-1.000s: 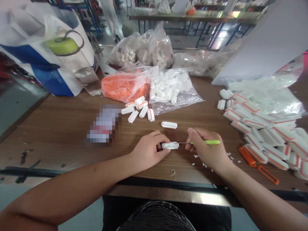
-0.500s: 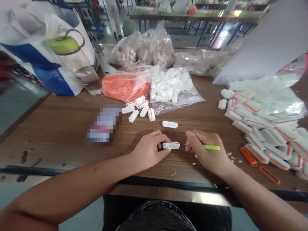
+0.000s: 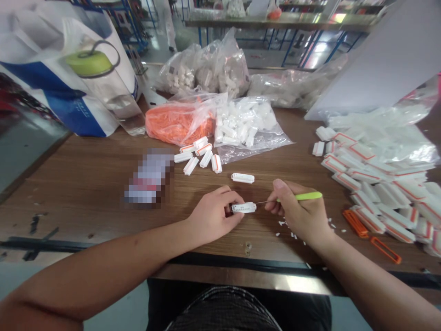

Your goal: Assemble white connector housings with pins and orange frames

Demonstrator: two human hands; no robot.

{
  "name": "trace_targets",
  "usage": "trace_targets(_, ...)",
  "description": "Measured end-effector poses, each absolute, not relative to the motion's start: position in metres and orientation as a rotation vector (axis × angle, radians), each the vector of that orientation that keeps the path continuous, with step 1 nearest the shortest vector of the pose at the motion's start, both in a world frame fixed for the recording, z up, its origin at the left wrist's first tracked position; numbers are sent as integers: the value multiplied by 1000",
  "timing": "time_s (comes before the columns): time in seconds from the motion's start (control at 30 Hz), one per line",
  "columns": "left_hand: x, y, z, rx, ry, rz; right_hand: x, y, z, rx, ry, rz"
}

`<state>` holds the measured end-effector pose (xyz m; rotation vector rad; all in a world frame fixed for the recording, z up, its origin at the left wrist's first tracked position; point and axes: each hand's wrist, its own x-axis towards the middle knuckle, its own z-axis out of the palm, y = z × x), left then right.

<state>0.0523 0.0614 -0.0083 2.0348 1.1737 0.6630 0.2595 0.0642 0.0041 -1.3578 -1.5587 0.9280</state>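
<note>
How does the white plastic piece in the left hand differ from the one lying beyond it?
The held piece is pinched in the left hand, while the other piece rests on the wooden table, untouched. The held piece shows dark print; the other shows none visible. Both are white, oblong and lying lengthwise.

Your bare left forearm and right forearm reach forward from the lower corners and angle inward. Your left hand lies palm down, its fingers curled and closed. Your right hand sits just beside it, thumb and forefinger pinched, remaining fingers folded loosely under.
</note>
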Motion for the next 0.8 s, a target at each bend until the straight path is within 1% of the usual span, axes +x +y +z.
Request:
trace_targets(0.4,53,61,-8,2049,1185,676,255,67,-4,-1360,-1556,948)
trace_targets(0.63,52,61,-9,2028,1187,671,254,65,-1,-1344,-1531,879)
trace_targets(0.8,53,61,-8,2027,1184,669,254,66,-5,-1355,-1512,911)
